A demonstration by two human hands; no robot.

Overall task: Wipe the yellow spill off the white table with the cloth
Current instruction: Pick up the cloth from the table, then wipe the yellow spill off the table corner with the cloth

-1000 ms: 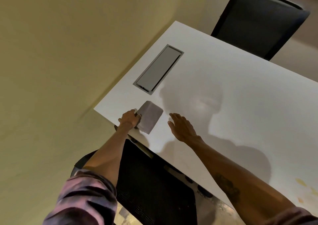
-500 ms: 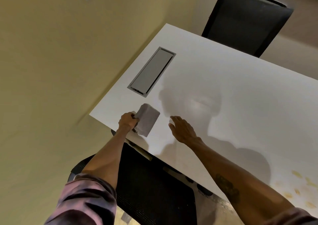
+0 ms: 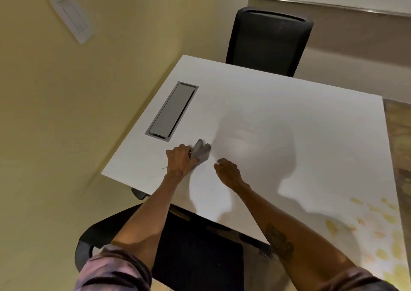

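A grey cloth is bunched in my left hand, which grips it near the left part of the white table. My right hand rests on the table just right of the cloth, fingers curled, holding nothing. The yellow spill shows as several pale yellow blotches on the table's near right corner, well away from both hands.
A grey cable hatch is set into the table beyond my left hand. One black chair stands at the far side, another black chair below me at the near edge. A yellow wall with a white plate runs along the left.
My left hand has gathered the flat cloth into a bunch and lifted its edge. My right hand's fingers have curled in. The view has shifted, showing more of the spill.
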